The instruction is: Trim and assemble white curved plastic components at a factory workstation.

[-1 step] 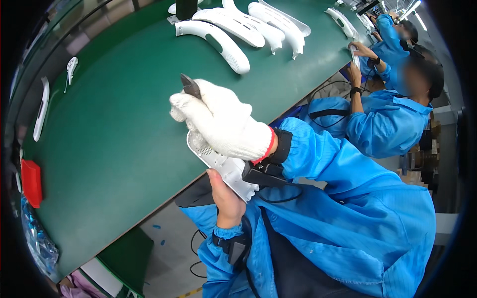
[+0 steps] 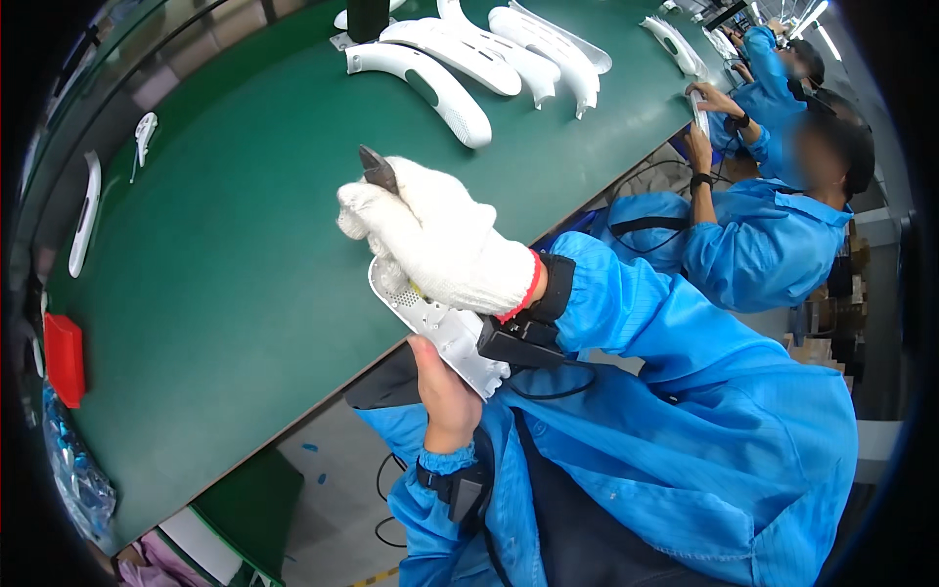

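My left hand (image 2: 447,391), bare, grips the lower end of a white plastic housing (image 2: 452,338), its thumb along the edge. The housing is tilted, its ribbed inner side up, with small perforations at its far end. Over it is my right hand (image 2: 430,230) in a white knitted glove with a red cuff, fingers closed round a tool. Only the tool's dark, tapered end (image 2: 378,168) sticks out above the glove, so its kind is unclear. A bit of yellow shows beneath the glove. Glove and forearm hide part of the housing.
Several curved white housings (image 2: 430,93) lie at the green table's (image 2: 245,254) far side, beside a dark upright post (image 2: 368,20). Leftward are a slim white piece (image 2: 86,215), a small white part (image 2: 145,137), a red bin (image 2: 65,360) and a plastic bag (image 2: 78,479). Co-workers (image 2: 763,235) sit at right.
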Motion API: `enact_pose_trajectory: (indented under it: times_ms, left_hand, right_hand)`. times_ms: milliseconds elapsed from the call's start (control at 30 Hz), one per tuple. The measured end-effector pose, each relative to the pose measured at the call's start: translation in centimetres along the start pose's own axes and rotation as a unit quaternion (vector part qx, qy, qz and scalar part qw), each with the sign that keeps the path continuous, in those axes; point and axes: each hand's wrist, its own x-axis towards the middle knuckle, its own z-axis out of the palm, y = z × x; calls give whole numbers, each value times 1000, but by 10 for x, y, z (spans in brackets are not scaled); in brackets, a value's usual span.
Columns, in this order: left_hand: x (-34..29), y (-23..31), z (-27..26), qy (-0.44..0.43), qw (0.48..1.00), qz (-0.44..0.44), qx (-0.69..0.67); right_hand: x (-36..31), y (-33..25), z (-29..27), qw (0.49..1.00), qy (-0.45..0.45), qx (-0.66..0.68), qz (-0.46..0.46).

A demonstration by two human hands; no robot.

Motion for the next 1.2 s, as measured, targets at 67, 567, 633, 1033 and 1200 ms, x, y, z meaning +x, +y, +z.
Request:
enact_pose_trajectory:
  times_ms: [67,567,633,1033,1200]
  left_hand:
    - [-7,-5,-6,23,1000,-6,-19]
    - [-2,5,35,54,966,126,221]
    - [-1,3,36,61,969,125,204]
    - [-8,10,42,88,939,193,270]
    - [-12,14,39,67,965,129,220]
  right_hand:
    - [4,0,-5,999,-2,42,21]
    - [-6,-12,-21,991,-14,114,72]
    - [-14,-14,-21,981,-30,159,107]
    - [-11,-25,-10,990,5,116,80]
    - [-16,-21,-13,977,-23,178,118]
